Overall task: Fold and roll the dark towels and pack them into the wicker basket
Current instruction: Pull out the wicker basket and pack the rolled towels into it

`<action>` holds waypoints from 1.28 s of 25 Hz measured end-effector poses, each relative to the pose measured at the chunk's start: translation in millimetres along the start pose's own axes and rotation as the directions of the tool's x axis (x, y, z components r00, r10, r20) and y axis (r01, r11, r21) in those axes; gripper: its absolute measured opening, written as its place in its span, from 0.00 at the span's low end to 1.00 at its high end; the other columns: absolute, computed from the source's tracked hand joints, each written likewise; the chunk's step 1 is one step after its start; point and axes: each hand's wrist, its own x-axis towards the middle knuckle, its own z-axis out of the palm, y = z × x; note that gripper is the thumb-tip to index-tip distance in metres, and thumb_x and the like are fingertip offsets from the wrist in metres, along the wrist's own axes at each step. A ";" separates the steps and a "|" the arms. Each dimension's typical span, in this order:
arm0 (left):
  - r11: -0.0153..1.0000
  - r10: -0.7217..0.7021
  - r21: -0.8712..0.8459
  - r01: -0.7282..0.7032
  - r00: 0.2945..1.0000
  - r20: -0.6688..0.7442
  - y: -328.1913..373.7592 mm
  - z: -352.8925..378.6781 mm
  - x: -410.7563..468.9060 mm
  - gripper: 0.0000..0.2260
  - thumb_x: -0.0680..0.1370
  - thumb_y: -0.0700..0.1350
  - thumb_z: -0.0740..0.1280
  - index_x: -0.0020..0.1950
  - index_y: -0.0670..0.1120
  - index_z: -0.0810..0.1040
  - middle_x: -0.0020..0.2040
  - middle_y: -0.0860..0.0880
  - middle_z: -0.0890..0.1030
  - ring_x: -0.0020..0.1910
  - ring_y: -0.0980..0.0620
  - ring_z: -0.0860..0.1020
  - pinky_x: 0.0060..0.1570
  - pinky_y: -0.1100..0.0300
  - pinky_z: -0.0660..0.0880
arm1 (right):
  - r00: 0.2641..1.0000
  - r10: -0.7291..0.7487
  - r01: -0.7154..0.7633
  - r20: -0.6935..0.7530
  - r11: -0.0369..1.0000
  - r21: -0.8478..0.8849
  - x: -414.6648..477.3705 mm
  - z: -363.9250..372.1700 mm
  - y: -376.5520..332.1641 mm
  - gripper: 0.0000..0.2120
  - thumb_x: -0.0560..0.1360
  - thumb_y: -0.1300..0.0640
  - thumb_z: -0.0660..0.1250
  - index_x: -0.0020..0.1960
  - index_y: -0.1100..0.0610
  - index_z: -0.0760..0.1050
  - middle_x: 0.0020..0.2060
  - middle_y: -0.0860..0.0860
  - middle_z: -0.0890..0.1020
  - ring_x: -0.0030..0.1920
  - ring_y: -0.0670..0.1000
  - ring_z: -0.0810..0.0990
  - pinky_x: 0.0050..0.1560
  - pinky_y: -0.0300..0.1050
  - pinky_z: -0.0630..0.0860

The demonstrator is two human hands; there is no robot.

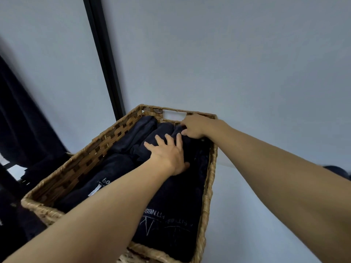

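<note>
Packing appears well advanced: the wicker basket (79,164) holds several rolled dark towels (133,137), the left hand (169,152) pressing flat on one mid-basket, the right hand (193,126) pinching a roll at its far end, more dark cloth (22,118) lying outside its left wall.

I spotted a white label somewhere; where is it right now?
The white label lies on a dark towel inside the wicker basket, near its left wall, just left of the left forearm.

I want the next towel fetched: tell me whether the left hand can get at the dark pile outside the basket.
Probably yes: the left hand lies flat on towels in the basket, holding nothing, and the pile lies just beyond the basket's left wall.
</note>
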 end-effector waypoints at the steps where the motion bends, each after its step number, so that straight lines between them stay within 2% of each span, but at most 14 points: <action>1: 0.999 0.002 -0.033 -0.001 1.000 0.025 -2.0 -2.5 0.0 0.41 0.77 0.67 0.56 0.79 0.49 0.38 0.79 0.41 0.47 0.76 0.32 0.46 0.68 0.26 0.50 | 0.999 -0.003 0.006 -0.038 0.997 0.081 -10.0 -5.5 1.1 0.16 0.80 0.53 0.60 0.65 0.58 0.75 0.61 0.54 0.78 0.59 0.57 0.77 0.56 0.46 0.73; 3: 0.992 0.001 -0.123 0.002 1.000 0.023 -9.7 -15.7 -2.0 0.35 0.77 0.67 0.54 0.78 0.47 0.54 0.77 0.40 0.59 0.74 0.33 0.57 0.67 0.29 0.58 | 0.974 0.046 0.024 -0.223 0.953 0.303 -35.9 -18.5 7.8 0.16 0.80 0.54 0.61 0.67 0.56 0.74 0.62 0.53 0.78 0.61 0.55 0.76 0.57 0.44 0.71; 5: 0.962 0.004 -0.269 -0.045 0.988 -0.154 -12.9 -33.2 -0.5 0.26 0.76 0.62 0.55 0.63 0.44 0.73 0.66 0.39 0.73 0.64 0.35 0.71 0.61 0.37 0.71 | 0.907 0.161 0.031 -0.390 0.896 0.444 -68.8 -26.3 23.8 0.15 0.80 0.55 0.61 0.65 0.55 0.76 0.61 0.52 0.79 0.60 0.53 0.77 0.59 0.44 0.71; 7: 0.903 -0.012 -0.408 -0.139 0.939 -0.345 1.1 -60.7 -1.4 0.19 0.75 0.55 0.56 0.55 0.43 0.76 0.58 0.41 0.78 0.57 0.38 0.75 0.58 0.45 0.74 | 0.844 0.326 -0.062 -0.426 0.848 0.527 -103.0 -22.6 50.9 0.15 0.80 0.55 0.61 0.65 0.55 0.76 0.60 0.51 0.79 0.59 0.52 0.77 0.59 0.45 0.72; 9: 0.813 0.059 -0.516 -0.268 0.921 -0.386 44.0 -91.8 -11.9 0.10 0.77 0.48 0.59 0.50 0.43 0.76 0.49 0.45 0.78 0.50 0.44 0.76 0.52 0.54 0.74 | 0.788 0.516 -0.265 -0.337 0.777 0.571 -136.8 -4.7 89.7 0.17 0.79 0.54 0.61 0.67 0.55 0.74 0.62 0.52 0.78 0.61 0.54 0.76 0.58 0.45 0.71; 12: 0.708 0.276 -0.614 -0.350 0.937 -0.215 133.8 -113.2 -27.8 0.05 0.77 0.43 0.62 0.45 0.42 0.72 0.42 0.45 0.75 0.40 0.45 0.75 0.41 0.57 0.76 | 0.704 0.701 -0.571 -0.114 0.655 0.494 -181.9 33.5 149.2 0.15 0.78 0.57 0.62 0.62 0.61 0.74 0.60 0.57 0.78 0.56 0.58 0.77 0.50 0.45 0.72; 15: 0.768 0.458 -0.577 -0.280 0.869 0.188 208.6 -83.9 -38.7 0.19 0.79 0.44 0.65 0.67 0.38 0.69 0.57 0.39 0.78 0.47 0.41 0.79 0.52 0.49 0.79 | 0.639 0.766 -0.739 0.068 0.588 0.327 -211.4 62.4 178.1 0.08 0.77 0.59 0.63 0.40 0.60 0.69 0.47 0.57 0.78 0.37 0.52 0.73 0.33 0.43 0.69; 17: 0.760 0.535 -0.574 -0.304 0.795 0.287 240.3 -54.8 -50.9 0.24 0.79 0.45 0.67 0.73 0.39 0.65 0.66 0.39 0.74 0.58 0.40 0.77 0.59 0.50 0.76 | 0.619 0.780 -0.770 0.093 0.581 0.263 -219.2 74.9 186.9 0.12 0.77 0.59 0.63 0.37 0.59 0.65 0.41 0.56 0.76 0.36 0.53 0.73 0.36 0.44 0.70; 19: 0.728 0.568 -0.617 -0.298 0.767 0.298 265.3 -28.0 -57.0 0.25 0.79 0.47 0.67 0.74 0.42 0.65 0.70 0.41 0.71 0.66 0.41 0.73 0.62 0.51 0.72 | 0.636 0.770 -0.757 0.060 0.607 0.240 -218.9 84.3 190.9 0.13 0.77 0.55 0.64 0.37 0.58 0.65 0.37 0.54 0.75 0.36 0.53 0.74 0.38 0.46 0.70; 21: 0.711 0.575 -0.639 -0.293 0.766 0.288 279.1 -12.2 -57.7 0.22 0.79 0.50 0.67 0.70 0.44 0.69 0.67 0.43 0.74 0.63 0.43 0.74 0.61 0.51 0.72 | 0.658 0.753 -0.739 0.028 0.638 0.215 -214.3 91.0 190.9 0.14 0.77 0.51 0.64 0.38 0.58 0.67 0.37 0.53 0.75 0.38 0.53 0.74 0.39 0.46 0.69; 25: 0.687 0.482 -0.707 -0.165 0.832 0.274 284.8 9.8 -44.5 0.09 0.78 0.51 0.66 0.43 0.48 0.71 0.51 0.46 0.78 0.57 0.43 0.78 0.58 0.50 0.77 | 0.645 0.764 -0.756 0.004 0.637 0.154 -203.7 99.3 188.2 0.18 0.76 0.43 0.65 0.45 0.58 0.68 0.42 0.53 0.74 0.43 0.54 0.73 0.41 0.45 0.69; 28: 0.717 0.468 -0.652 -0.247 0.863 0.187 287.9 12.9 -36.3 0.12 0.74 0.53 0.68 0.51 0.47 0.75 0.48 0.50 0.80 0.49 0.47 0.80 0.45 0.57 0.76 | 0.618 0.785 -0.777 0.032 0.605 0.175 -200.5 98.8 188.7 0.17 0.75 0.44 0.66 0.43 0.59 0.69 0.41 0.53 0.74 0.42 0.54 0.73 0.41 0.46 0.69; 30: 0.733 0.463 -0.614 -0.294 0.877 0.133 279.2 -4.5 -33.1 0.17 0.72 0.52 0.69 0.57 0.47 0.77 0.44 0.51 0.79 0.42 0.50 0.78 0.37 0.60 0.73 | 0.593 0.791 -0.793 0.147 0.544 0.272 -197.1 87.0 192.4 0.14 0.77 0.53 0.65 0.37 0.60 0.70 0.36 0.54 0.76 0.37 0.54 0.74 0.40 0.46 0.70; 32: 0.757 0.467 -0.566 -0.326 0.877 0.118 263.7 -34.1 -34.8 0.16 0.73 0.50 0.70 0.59 0.47 0.78 0.48 0.51 0.79 0.45 0.50 0.78 0.39 0.59 0.73 | 0.594 0.741 -0.800 0.312 0.502 0.330 -194.8 67.5 191.5 0.15 0.78 0.62 0.64 0.33 0.61 0.70 0.32 0.56 0.74 0.32 0.52 0.72 0.35 0.43 0.69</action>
